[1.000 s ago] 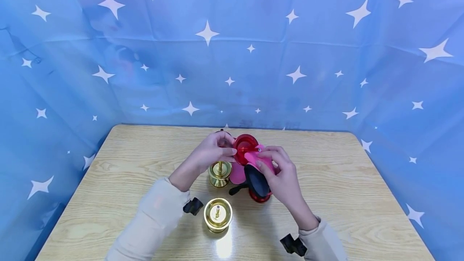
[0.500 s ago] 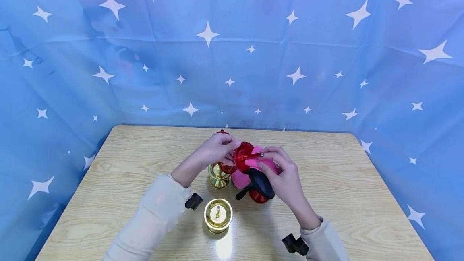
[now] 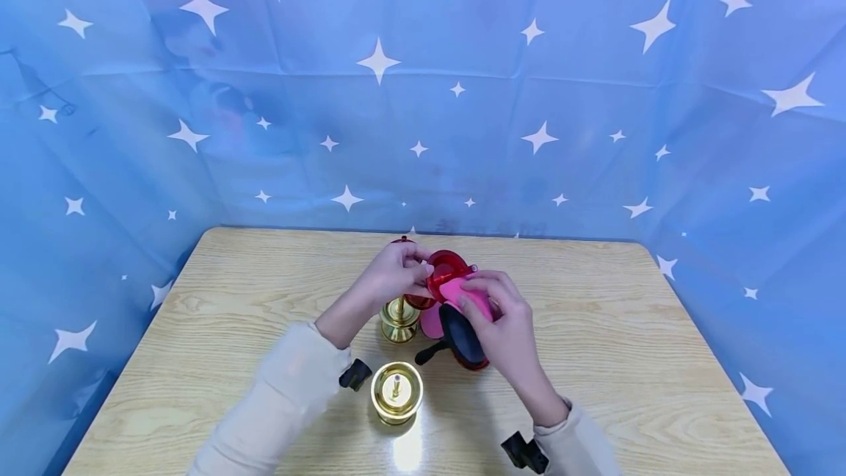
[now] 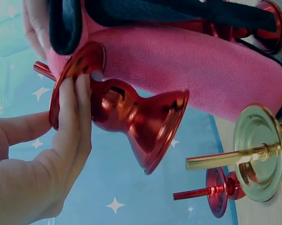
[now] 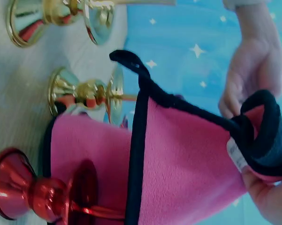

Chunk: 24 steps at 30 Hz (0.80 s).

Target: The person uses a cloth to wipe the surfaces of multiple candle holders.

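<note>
My left hand [image 3: 395,270] grips a shiny red candlestick [image 4: 131,112] by its dish, holding it tilted above the table. Its waisted foot and thin spike show in the left wrist view. In my right hand [image 3: 507,318] is a pink cleaning cloth [image 5: 187,154] with black edging and a black hanging loop. The fingers pinch the bunched cloth against the candlestick's dish, and part of it hangs down. In the head view, the cloth and hands cover part of the dish.
A gold candlestick [image 3: 396,394] stands nearest the front, with a second gold candlestick [image 3: 399,329] behind it. One red candlestick [image 5: 42,197] stands below the hanging cloth; another red candlestick [image 4: 218,193] is farther back. A star-printed blue curtain [image 3: 423,94] borders the wooden table [image 3: 628,358].
The held candlestick first tipped toward my right hand, its spike showing more, then tilted back. The right hand has moved slightly left with the cloth, which now covers most of the spike.
</note>
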### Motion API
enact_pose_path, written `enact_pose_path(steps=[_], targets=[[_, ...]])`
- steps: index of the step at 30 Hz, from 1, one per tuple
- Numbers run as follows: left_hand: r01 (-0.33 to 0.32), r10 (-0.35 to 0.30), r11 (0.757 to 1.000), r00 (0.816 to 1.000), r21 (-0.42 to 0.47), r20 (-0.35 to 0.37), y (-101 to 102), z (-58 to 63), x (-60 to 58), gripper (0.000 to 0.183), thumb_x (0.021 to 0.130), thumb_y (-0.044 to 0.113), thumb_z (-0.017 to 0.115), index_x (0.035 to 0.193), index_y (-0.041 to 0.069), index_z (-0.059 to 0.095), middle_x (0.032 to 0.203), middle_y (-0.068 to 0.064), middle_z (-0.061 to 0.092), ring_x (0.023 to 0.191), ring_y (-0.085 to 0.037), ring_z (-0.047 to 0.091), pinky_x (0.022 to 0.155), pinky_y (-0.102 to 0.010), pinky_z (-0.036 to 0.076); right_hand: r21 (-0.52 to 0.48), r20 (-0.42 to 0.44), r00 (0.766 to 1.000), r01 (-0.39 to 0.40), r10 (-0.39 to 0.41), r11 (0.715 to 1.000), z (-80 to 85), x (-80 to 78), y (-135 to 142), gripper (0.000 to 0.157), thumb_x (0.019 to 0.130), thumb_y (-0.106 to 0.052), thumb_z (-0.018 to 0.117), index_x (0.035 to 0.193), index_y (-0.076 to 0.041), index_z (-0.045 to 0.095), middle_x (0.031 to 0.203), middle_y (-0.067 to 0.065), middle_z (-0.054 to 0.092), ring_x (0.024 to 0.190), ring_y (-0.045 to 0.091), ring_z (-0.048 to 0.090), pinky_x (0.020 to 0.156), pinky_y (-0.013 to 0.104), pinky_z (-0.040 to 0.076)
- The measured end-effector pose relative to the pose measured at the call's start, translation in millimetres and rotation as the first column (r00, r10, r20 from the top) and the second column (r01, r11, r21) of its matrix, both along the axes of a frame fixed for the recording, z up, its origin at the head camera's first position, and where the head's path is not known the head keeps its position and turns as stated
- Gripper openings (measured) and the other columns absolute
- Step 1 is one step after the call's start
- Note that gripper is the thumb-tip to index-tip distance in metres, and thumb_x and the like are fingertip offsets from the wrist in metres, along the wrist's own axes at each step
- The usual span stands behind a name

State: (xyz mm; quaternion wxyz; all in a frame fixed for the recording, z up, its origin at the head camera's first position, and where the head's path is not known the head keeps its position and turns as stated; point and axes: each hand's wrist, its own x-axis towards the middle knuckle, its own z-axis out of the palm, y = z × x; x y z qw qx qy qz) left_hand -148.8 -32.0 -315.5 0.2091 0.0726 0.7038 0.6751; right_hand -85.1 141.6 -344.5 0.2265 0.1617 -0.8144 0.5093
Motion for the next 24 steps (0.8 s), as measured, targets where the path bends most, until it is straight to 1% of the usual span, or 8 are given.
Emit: enact_pose_path(steps=[3, 5, 8, 12, 14, 17, 20, 24], targets=[[0.014, -0.015, 0.999, 1.000, -0.030, -0.023, -2.5, -0.7, 1.7, 0.022, 0.090, -0.007, 0.048, 0.112, -0.012, 0.050, 0.089, -0.021, 0.059, 0.071, -0.022, 0.064, 0.070, -0.037, 0.055, 0.026, -0.036, 0.999, -0.006, 0.006, 1.000, -2.2, 1.1, -2.7, 0.014, 0.077, 0.002, 0.070, 0.089, -0.005, 0.067, 0.102, 0.009, 0.060, 0.085, 0.019, 0.059, 0.058, 0.014, 0.046], [0.036, -0.037, 0.999, 0.999, -0.026, -0.031, -5.6, -1.4, 1.8, 0.022, 0.090, -0.008, 0.048, 0.111, -0.013, 0.051, 0.088, -0.021, 0.059, 0.069, -0.021, 0.064, 0.068, -0.036, 0.055, 0.036, -0.031, 0.999, -0.008, 0.009, 0.999, -1.8, 0.3, -0.6, 0.015, 0.077, 0.003, 0.070, 0.088, -0.006, 0.068, 0.102, 0.008, 0.060, 0.088, 0.020, 0.059, 0.062, 0.014, 0.046], [0.096, -0.096, 0.995, 0.995, -0.023, -0.031, -11.7, -0.4, 1.3, 0.023, 0.089, -0.008, 0.049, 0.111, -0.014, 0.051, 0.088, -0.020, 0.061, 0.066, -0.020, 0.064, 0.066, -0.035, 0.055, 0.061, -0.028, 0.999, -0.019, 0.021, 0.998, -0.3, -4.3, 6.4, 0.016, 0.076, 0.006, 0.069, 0.087, -0.006, 0.068, 0.101, 0.008, 0.061, 0.091, 0.021, 0.058, 0.068, 0.012, 0.046], [0.199, -0.201, 0.979, 0.979, -0.040, -0.031, -15.0, 3.8, 2.1, 0.021, 0.089, -0.005, 0.051, 0.108, -0.015, 0.053, 0.082, -0.018, 0.062, 0.060, -0.019, 0.063, 0.065, -0.037, 0.055, 0.092, -0.040, 0.998, -0.042, 0.046, 0.995, 4.6, -12.0, 16.2, 0.020, 0.075, 0.012, 0.067, 0.088, -0.003, 0.068, 0.101, 0.009, 0.061, 0.095, 0.022, 0.057, 0.076, 0.009, 0.044], [0.219, -0.221, 0.974, 0.975, -0.051, -0.038, -13.8, 5.2, 2.9, 0.020, 0.089, -0.005, 0.050, 0.107, -0.015, 0.053, 0.080, -0.017, 0.062, 0.058, -0.018, 0.062, 0.064, -0.037, 0.055, 0.107, -0.046, 0.997, -0.049, 0.054, 0.993, 6.9, -14.7, 19.2, 0.022, 0.075, 0.014, 0.065, 0.089, -0.003, 0.068, 0.102, 0.008, 0.061, 0.095, 0.022, 0.057, 0.077, 0.009, 0.044], [0.192, -0.193, 0.981, 0.981, -0.038, -0.028, -11.7, 5.2, 3.0, 0.018, 0.090, -0.005, 0.049, 0.106, -0.014, 0.052, 0.082, -0.017, 0.062, 0.059, -0.018, 0.062, 0.067, -0.039, 0.055, 0.129, -0.048, 0.997, -0.049, 0.055, 0.991, 8.9, -16.0, 21.2, 0.020, 0.076, 0.012, 0.066, 0.090, -0.003, 0.068, 0.102, 0.006, 0.061, 0.094, 0.020, 0.057, 0.077, 0.011, 0.045], [0.123, -0.123, 0.992, 0.992, 0.008, -0.004, -11.5, 3.0, 2.7, 0.019, 0.089, -0.008, 0.048, 0.107, -0.013, 0.051, 0.090, -0.019, 0.060, 0.064, -0.019, 0.063, 0.069, -0.038, 0.055, 0.133, -0.043, 0.998, -0.039, 0.045, 0.990, 8.0, -13.5, 20.7, 0.018, 0.075, 0.009, 0.069, 0.088, -0.004, 0.068, 0.100, 0.005, 0.061, 0.091, 0.018, 0.057, 0.073, 0.010, 0.045], [0.048, -0.050, 0.996, 0.998, 0.076, 0.029, -11.1, 0.5, 2.4, 0.020, 0.089, -0.009, 0.048, 0.109, -0.012, 0.050, 0.097, -0.020, 0.055, 0.070, -0.022, 0.064, 0.069, -0.037, 0.055, 0.128, -0.049, 0.998, -0.040, 0.046, 0.991, 3.9, -7.1, 16.0, 0.018, 0.073, 0.009, 0.070, 0.087, -0.004, 0.068, 0.099, 0.005, 0.060, 0.091, 0.018, 0.057, 0.066, 0.011, 0.046]])
